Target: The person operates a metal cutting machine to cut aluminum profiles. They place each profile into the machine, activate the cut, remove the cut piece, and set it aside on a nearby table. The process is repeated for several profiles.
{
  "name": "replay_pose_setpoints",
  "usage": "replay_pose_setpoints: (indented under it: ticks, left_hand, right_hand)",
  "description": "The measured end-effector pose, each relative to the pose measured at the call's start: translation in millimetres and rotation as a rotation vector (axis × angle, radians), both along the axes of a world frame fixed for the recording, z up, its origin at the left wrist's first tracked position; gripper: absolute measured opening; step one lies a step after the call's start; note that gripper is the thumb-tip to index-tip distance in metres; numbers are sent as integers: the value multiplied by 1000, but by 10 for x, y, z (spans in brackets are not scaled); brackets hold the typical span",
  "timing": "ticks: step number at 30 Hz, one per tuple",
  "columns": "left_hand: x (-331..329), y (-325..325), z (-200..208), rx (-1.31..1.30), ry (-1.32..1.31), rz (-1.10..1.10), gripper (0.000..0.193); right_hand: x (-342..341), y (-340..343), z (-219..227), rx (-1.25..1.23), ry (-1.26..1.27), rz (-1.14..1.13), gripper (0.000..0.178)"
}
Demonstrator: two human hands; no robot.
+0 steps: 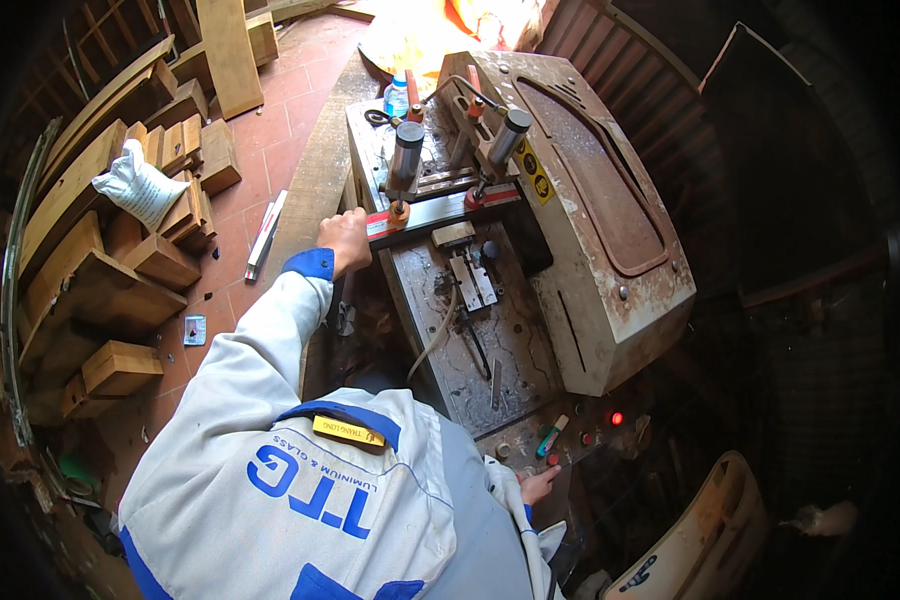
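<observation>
My left hand point(345, 243) is closed on the left end of a silver bar with red strips point(440, 211), which looks like an aluminium profile. The bar lies across the metal bed point(515, 365) of a saw-like machine. Two upright cylinder clamps, a left one point(406, 152) and a right one point(510, 136), press down on it. At the machine's front, my right hand point(538, 486) reaches to the control panel, a finger stretched out beside a red button point(552, 460). It holds nothing that I can see; its other fingers are partly hidden.
A large worn grey hood point(595, 215) covers the machine's right side. A red light point(616, 419) glows on the panel, near a green tube point(552, 436). Wooden blocks point(135, 370) and a white bag point(140, 187) are stacked at left. A plastic bottle point(396, 97) stands behind the clamps.
</observation>
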State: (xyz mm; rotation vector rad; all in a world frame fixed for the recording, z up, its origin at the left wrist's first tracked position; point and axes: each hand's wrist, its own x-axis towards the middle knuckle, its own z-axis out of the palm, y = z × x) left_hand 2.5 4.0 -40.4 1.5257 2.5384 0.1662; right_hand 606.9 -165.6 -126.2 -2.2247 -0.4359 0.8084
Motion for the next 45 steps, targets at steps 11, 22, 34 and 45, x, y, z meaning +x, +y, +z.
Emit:
replay_pose_setpoints:
  ticks: [11, 22, 34, 45]
  left_hand:
    - [1, 4, -14, 0, 6, 3, 45]
    - [-20, -8, -38, -4, -1, 5, 45]
    - [-19, 11, -55, 11, 2, 3, 46]
    - [-19, 3, -43, 8, -2, -4, 45]
  right_hand:
    - [-38, 7, 41, -7, -4, 8, 82]
    - [-42, 16, 66, -24, -11, 18, 82]
    - [-108, 7, 126, 32, 22, 11, 84]
    - [30, 1, -18, -31, 20, 15, 85]
